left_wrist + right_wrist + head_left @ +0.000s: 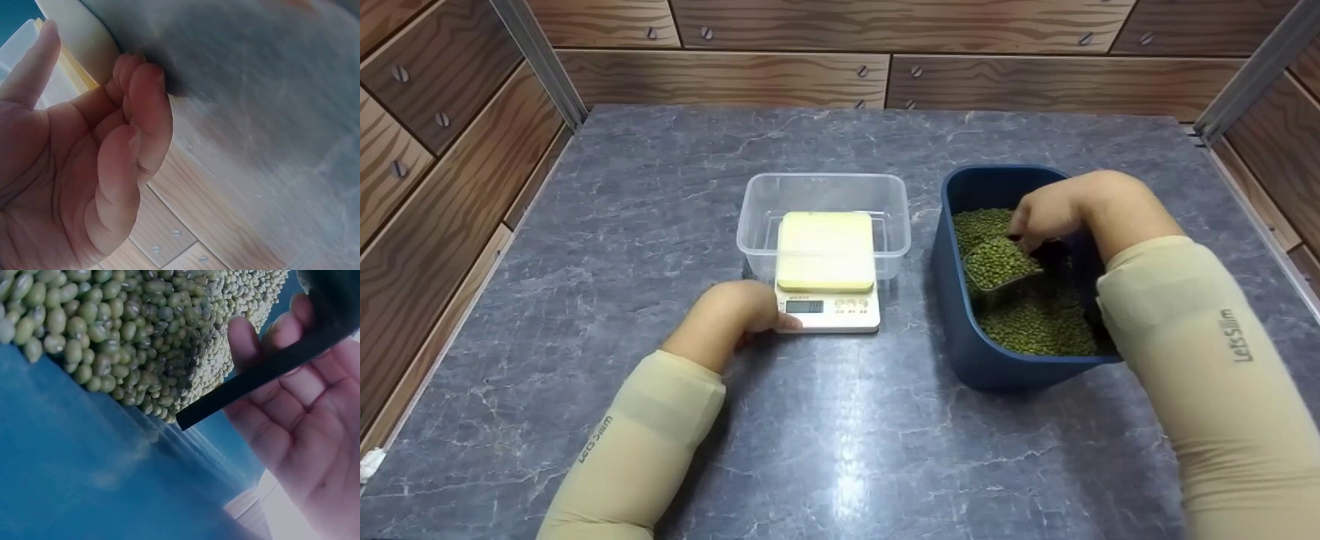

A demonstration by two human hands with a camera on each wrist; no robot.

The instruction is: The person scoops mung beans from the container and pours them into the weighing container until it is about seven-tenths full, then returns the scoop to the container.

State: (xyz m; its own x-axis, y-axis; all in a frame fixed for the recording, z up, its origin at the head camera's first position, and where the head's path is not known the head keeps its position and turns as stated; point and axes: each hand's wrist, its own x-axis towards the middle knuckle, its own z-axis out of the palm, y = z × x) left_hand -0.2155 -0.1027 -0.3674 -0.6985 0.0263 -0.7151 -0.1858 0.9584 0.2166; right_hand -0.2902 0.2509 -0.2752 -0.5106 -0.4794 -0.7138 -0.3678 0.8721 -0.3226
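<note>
In the head view my right hand [1054, 212] reaches into a deep blue bin [956, 322] of green mung beans [1035, 330]. It holds a scoop heaped with beans [999, 262]. Its fingers curl round the black scoop handle [259, 379] in the right wrist view. My left hand [741, 309] is at the front left corner of a white kitchen scale [855, 321] with a pale yellow platform. The thumb lies on the scale's front face, and the other fingers bend beside its edge. The small display is lit, but its digits are too blurred to read.
Behind the scale stands a clear plastic container [825, 182], partly hidden by the platform. The blue bin stands to the right of both. Grey marbled tabletop [660, 187] extends around them, with wood-patterned panels [780, 79] at the back and sides.
</note>
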